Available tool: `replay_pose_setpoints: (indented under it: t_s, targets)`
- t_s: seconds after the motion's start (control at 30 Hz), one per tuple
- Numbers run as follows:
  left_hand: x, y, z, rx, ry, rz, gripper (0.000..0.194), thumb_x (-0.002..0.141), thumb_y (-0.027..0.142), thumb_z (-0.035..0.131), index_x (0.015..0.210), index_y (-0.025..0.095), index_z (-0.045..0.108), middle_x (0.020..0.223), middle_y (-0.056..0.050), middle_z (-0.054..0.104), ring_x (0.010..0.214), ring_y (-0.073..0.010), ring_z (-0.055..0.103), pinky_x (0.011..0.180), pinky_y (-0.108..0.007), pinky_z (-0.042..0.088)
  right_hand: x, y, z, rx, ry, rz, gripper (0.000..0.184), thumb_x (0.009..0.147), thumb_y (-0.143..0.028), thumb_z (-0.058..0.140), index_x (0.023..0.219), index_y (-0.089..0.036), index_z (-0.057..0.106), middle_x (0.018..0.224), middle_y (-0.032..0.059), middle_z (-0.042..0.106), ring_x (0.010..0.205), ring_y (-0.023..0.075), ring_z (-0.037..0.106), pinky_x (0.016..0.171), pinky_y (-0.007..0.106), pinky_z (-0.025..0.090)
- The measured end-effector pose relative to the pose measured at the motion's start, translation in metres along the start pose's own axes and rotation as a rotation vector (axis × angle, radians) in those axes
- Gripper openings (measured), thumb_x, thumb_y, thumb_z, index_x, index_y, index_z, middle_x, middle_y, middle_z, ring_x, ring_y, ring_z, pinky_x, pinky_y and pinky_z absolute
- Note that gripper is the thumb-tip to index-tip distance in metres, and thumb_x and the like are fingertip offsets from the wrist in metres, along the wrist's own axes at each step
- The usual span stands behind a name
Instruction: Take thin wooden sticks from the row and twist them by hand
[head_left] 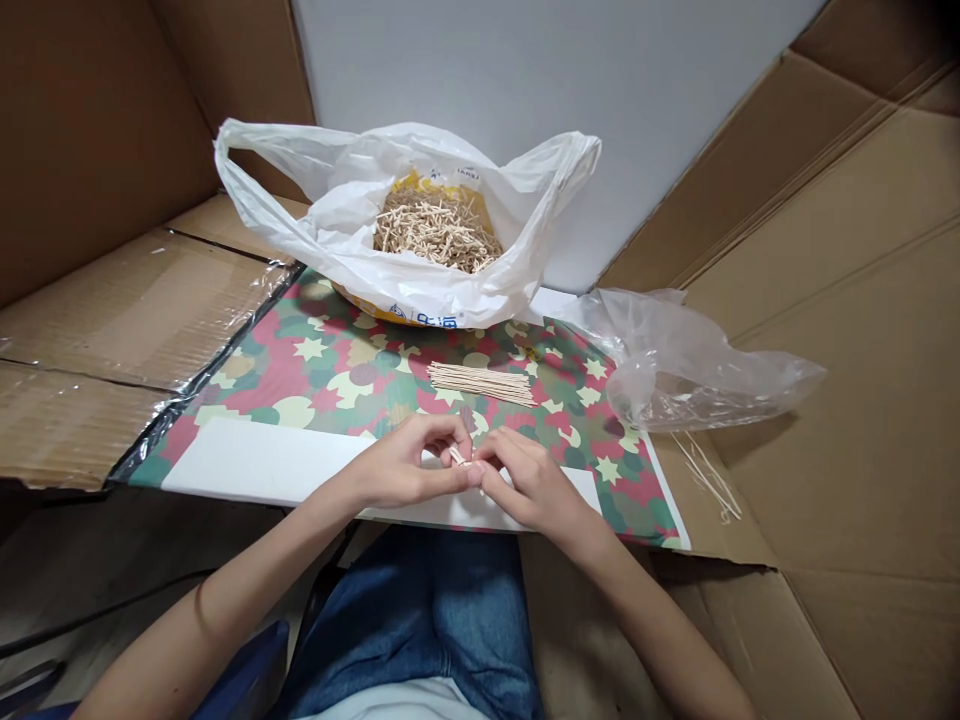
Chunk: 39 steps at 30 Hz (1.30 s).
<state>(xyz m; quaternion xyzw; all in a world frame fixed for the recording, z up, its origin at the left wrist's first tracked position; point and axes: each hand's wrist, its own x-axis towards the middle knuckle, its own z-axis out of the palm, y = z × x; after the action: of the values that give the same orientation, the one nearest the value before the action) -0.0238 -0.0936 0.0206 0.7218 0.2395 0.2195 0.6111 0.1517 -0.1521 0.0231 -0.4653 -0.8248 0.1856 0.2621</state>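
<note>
Pinching a wooden stick (457, 456) between left hand (401, 466) and right hand (529, 482).

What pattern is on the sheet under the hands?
The printed sheet shows green, red and cream camouflage blotches with pale stars; head view.

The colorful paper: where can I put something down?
There is room on the patterned paper, left of the stick bundle and above the white card. The cardboard right of the clear bag has room too. It's crowded around the left hand and right hand, and by the white bag.
</note>
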Motion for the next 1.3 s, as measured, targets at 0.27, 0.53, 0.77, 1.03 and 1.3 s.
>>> replay_pose_setpoints:
  t_s: [0.27,0.53,0.77,1.03,1.3]
  targets:
    - [0.001,-0.013,-0.011,0.019,-0.038,-0.05,0.014,0.069,0.023,0.058,0.067,0.014,0.047,0.061,0.004,0.04,0.06,-0.0095,0.038,0.057,-0.021,0.032,0.016,0.003,0.007,-0.129,-0.062,-0.16,0.017,0.087,-0.016,0.035,0.072,-0.019,0.043,0.066,0.0021,0.05,0.062,0.0153,0.044,0.058,0.027,0.036]
    - [-0.004,-0.023,-0.033,0.196,0.048,-0.036,0.006,0.063,0.015,0.053,0.063,0.015,0.047,0.057,0.005,0.042,0.057,-0.0091,0.04,0.055,-0.02,0.034,0.045,0.006,0.016,-0.013,-0.151,-0.059,0.015,0.084,-0.015,0.038,0.07,-0.02,0.039,0.064,0.0,0.046,0.06,0.0132,0.043,0.055,0.024,0.034]
    - [-0.018,-0.012,-0.039,0.12,0.154,-0.014,0.004,0.067,0.017,0.053,0.069,0.013,0.053,0.063,0.002,0.048,0.061,-0.01,0.044,0.059,-0.02,0.037,0.062,0.005,0.012,0.133,-0.22,-0.065,0.018,0.085,-0.017,0.038,0.068,-0.02,0.039,0.063,-0.0019,0.045,0.058,0.0112,0.042,0.054,0.022,0.033]
    - [-0.012,0.001,-0.056,-0.001,0.006,-0.018,0.025,0.085,0.031,0.045,0.076,0.011,0.055,0.07,-0.002,0.054,0.065,-0.011,0.047,0.061,-0.02,0.037,0.065,0.017,-0.011,0.179,-0.317,-0.168,0.017,0.089,-0.02,0.038,0.074,-0.019,0.044,0.071,0.0008,0.051,0.066,0.0127,0.046,0.062,0.024,0.036]
    - [0.017,0.005,-0.044,-0.024,-0.096,0.106,0.021,0.085,0.021,0.049,0.067,0.011,0.053,0.062,0.001,0.048,0.059,-0.0086,0.042,0.057,-0.02,0.033,0.056,0.033,-0.033,0.293,-0.455,-0.161,0.02,0.094,-0.031,0.034,0.088,-0.019,0.049,0.08,0.0009,0.054,0.074,0.0121,0.048,0.069,0.024,0.039]
